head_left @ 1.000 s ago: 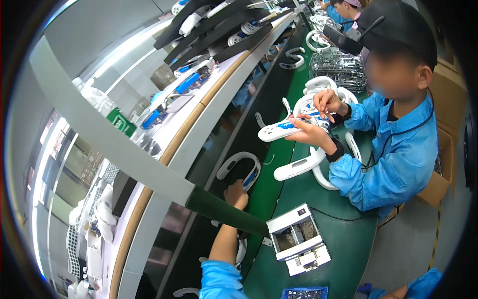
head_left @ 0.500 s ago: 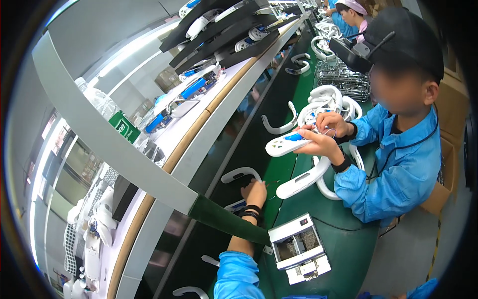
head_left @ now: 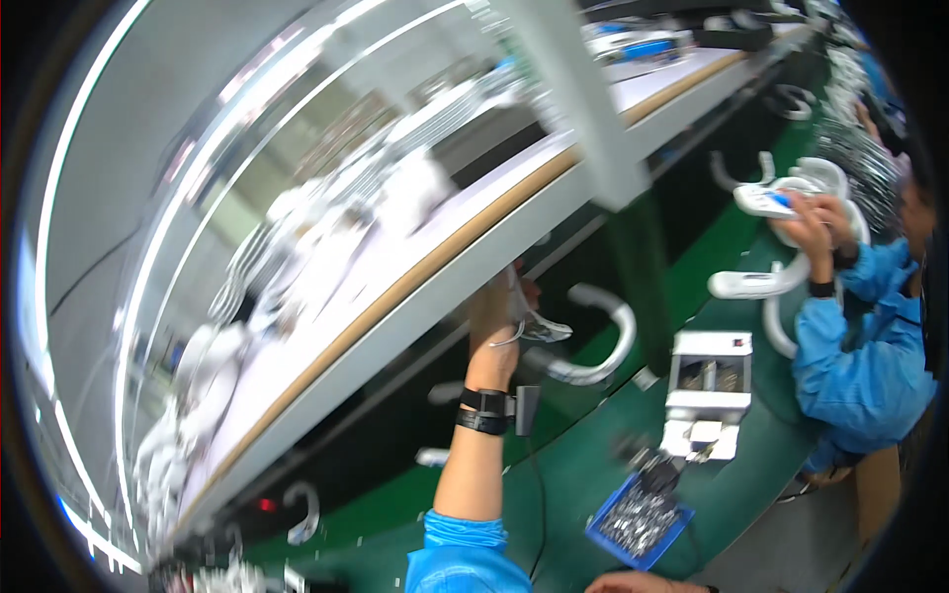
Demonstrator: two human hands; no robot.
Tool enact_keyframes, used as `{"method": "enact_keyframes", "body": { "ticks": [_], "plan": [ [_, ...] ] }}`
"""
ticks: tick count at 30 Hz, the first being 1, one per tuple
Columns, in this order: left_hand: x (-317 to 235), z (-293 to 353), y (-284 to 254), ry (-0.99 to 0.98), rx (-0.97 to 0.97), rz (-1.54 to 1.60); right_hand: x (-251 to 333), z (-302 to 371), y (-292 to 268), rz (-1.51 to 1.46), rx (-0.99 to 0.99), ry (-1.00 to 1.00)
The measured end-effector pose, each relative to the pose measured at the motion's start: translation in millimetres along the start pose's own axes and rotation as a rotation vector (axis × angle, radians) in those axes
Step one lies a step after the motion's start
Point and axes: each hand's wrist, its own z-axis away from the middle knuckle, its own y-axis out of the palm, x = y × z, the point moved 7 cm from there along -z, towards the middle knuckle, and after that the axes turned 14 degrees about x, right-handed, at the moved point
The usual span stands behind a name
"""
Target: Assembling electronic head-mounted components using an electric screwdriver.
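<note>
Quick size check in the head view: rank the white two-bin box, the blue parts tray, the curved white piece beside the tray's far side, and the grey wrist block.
1. White two-bin box
2. Blue parts tray and curved white piece: similar spans, blurred; unsure
3. Grey wrist block

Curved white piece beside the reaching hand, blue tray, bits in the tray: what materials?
Curved white piece: probably moulded plastic; smooth, evenly white, rounded edges, though blur hides finer texture.
Blue tray: likely plastic; solid blue colour, thin walls.
Small bits: seemingly metal; silvery with bright glints among dark gaps. Plating or exact alloy can't be told.
</note>
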Motion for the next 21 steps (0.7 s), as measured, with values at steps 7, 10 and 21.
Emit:
{"method": "enact_keyframes", "body": {
  "ticks": [7,10,21],
  "plan": [
    [-74,267,-48,-0.073,-0.263,0.017,-54,0,3,0.069,0.023,0.113],
    [-80,364,-56,-0.122,-0.351,0.126,-47,-3,10,0.173,-0.038,0.062],
    [-87,464,-9,-0.224,-0.292,0.425,36,0,36,0.650,-0.522,-0.118]
  ]
}}
